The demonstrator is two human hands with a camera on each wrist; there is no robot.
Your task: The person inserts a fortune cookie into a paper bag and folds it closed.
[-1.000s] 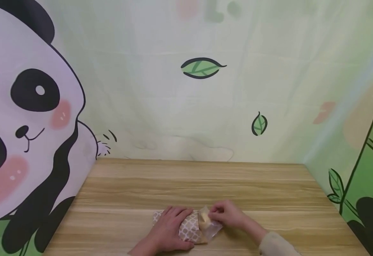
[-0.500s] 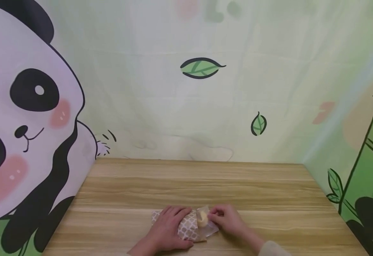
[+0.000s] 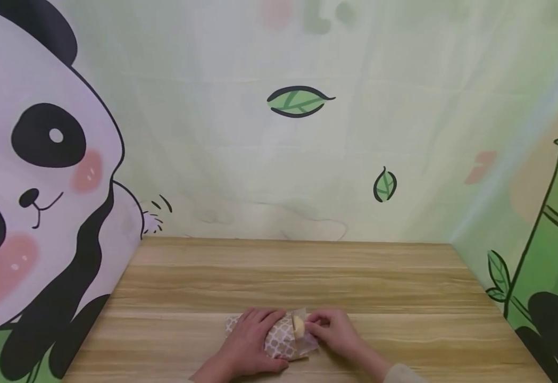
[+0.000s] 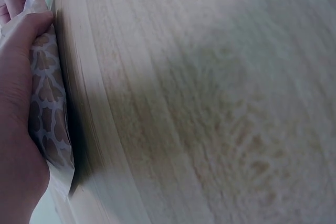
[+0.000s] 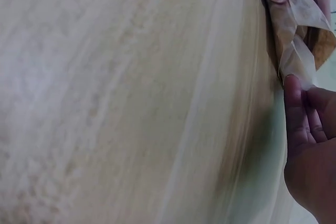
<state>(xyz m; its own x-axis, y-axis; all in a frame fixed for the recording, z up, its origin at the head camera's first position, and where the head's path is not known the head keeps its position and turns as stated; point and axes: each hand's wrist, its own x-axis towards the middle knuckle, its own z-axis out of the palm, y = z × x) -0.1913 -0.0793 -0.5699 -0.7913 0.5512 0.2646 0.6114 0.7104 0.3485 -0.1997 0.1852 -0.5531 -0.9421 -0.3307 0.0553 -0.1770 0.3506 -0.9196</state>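
A tan paper bag with a white lattice pattern lies on the table, its mouth facing right. My left hand grips it from above, thumb along the near side and fingers over the far side. From the bag's mouth sticks a clear plastic packet with a pale yellow, rounded item inside; its kind is unclear. At the packet's right end, my right hand pinches the plastic between thumb and fingers. The right wrist view shows the bag's open brown mouth gaping around the crinkled plastic.
The wood-grain table stretches behind and to both sides of the hands. A printed cloth backdrop with a panda, leaves and bamboo rises along its back and sides.
My right hand has moved left with the packet, and the yellow item now sits deeper in the paper bag's mouth. My left hand stays on the bag.
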